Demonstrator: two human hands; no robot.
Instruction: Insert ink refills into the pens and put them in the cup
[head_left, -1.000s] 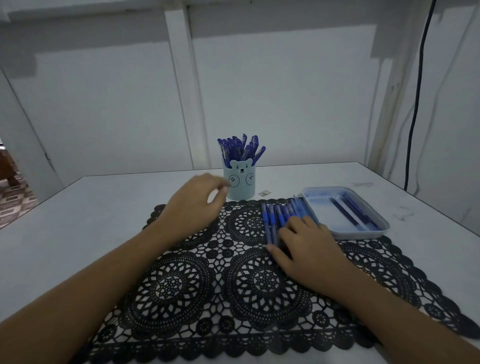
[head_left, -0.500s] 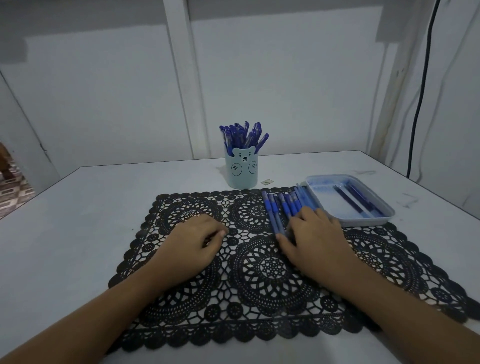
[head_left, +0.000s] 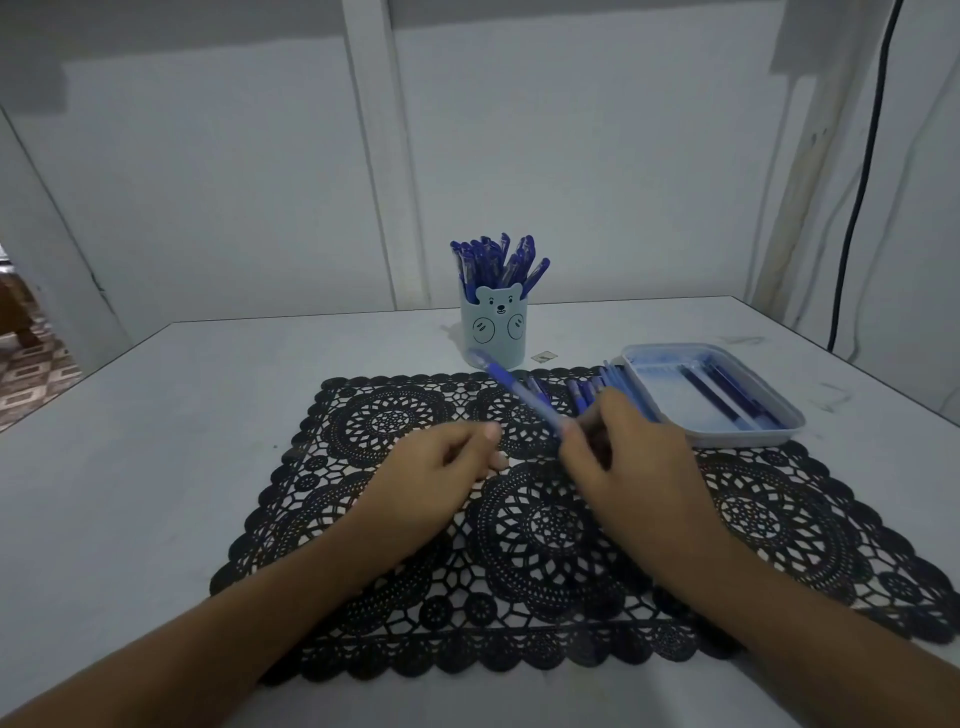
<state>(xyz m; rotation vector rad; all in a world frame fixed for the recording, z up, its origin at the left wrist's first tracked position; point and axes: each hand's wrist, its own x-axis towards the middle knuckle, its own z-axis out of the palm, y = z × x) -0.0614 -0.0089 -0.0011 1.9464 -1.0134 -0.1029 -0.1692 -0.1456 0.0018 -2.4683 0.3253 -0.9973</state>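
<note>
My right hand (head_left: 631, 467) grips a blue pen (head_left: 514, 392), raised off the black lace mat (head_left: 545, 519) and pointing up-left toward the cup. My left hand (head_left: 436, 478) hovers just left of it, fingers loosely curled, holding nothing. A row of blue pens (head_left: 587, 389) lies on the mat behind my right hand, partly hidden by it. The light-blue bear cup (head_left: 494, 332) stands beyond the mat, full of several blue pens (head_left: 496, 262). A shallow tray (head_left: 779, 415) at the right holds dark ink refills (head_left: 722, 395).
The white table (head_left: 156, 441) ends near the wall behind the cup. A small scrap (head_left: 544, 356) lies right of the cup. A black cable (head_left: 862, 171) hangs down the right wall. The floor shows past the table's left edge.
My right hand has lifted one pen out of the row. My left hand has drawn back from the cup and come in beside it.
</note>
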